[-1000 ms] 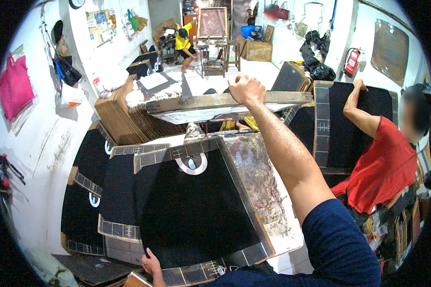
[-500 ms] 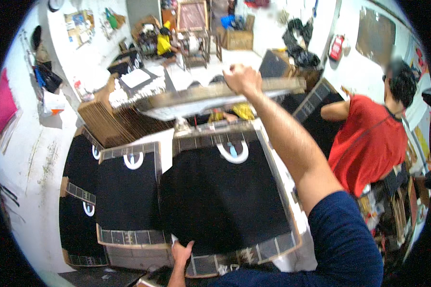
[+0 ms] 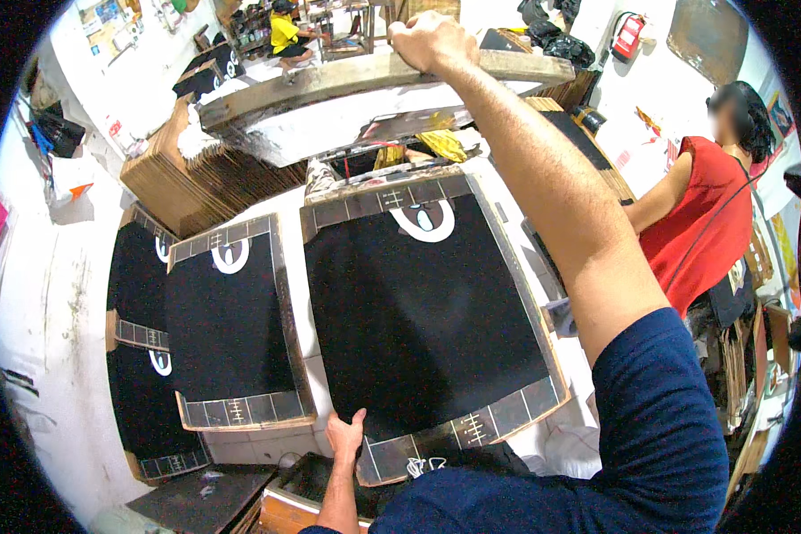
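Black panel (image 3: 429,320), one; lay flat in the mid-scene, long axis near to far, slightly askew; white arch-shaped print (image 3: 423,221) at its far end; left hand (image 3: 345,432) the nearer, touching the near-left edge, thumb parted from fingers, though whether it gripped or merely rested could not be told; right hand (image 3: 434,42) well apart, closed firmly over the upper edge of a wooden frame (image 3: 347,82), which stood raised and crosswise beyond the panel's far edge; border strips (image 3: 458,432) bore white ruled ticks; no brand, label or legible lettering showed.
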A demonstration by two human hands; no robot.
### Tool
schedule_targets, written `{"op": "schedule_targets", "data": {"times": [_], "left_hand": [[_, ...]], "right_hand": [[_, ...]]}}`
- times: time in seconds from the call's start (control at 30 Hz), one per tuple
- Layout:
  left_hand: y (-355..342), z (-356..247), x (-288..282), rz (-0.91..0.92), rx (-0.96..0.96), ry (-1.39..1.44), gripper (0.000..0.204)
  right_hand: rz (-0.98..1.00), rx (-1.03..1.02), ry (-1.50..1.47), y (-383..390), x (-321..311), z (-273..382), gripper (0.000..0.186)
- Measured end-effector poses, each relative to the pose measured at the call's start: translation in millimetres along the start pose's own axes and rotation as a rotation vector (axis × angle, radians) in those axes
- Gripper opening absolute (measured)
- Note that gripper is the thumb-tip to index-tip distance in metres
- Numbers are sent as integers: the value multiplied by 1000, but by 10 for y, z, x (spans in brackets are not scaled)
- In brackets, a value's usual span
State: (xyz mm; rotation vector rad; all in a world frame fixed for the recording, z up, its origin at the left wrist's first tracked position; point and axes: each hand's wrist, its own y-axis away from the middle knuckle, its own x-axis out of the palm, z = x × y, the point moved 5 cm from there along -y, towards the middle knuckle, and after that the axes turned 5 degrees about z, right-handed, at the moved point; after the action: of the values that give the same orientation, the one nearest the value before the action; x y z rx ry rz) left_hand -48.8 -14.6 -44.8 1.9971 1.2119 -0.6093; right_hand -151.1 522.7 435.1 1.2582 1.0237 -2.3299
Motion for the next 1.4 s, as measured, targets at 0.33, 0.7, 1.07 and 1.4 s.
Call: {"op": "schedule_targets", "data": {"times": [0.33,0.7,1.07,1.4], "left_hand": [[-108,-152,-58,5,1,21,78],[-145,-123,14,20,-128,-258,79],[-487,-2113,122,104,-130,1763,90],[-394,-1780,802,-282,582,-302,68]], "right_hand": [[-53,24,-96,2,-178,93,57],[-39,-60,-80,255,-197,34,56],[68,-248,-391,3177,1231,-1172,21],[134,-405,-43,1032,3359,-2118,91]]}}
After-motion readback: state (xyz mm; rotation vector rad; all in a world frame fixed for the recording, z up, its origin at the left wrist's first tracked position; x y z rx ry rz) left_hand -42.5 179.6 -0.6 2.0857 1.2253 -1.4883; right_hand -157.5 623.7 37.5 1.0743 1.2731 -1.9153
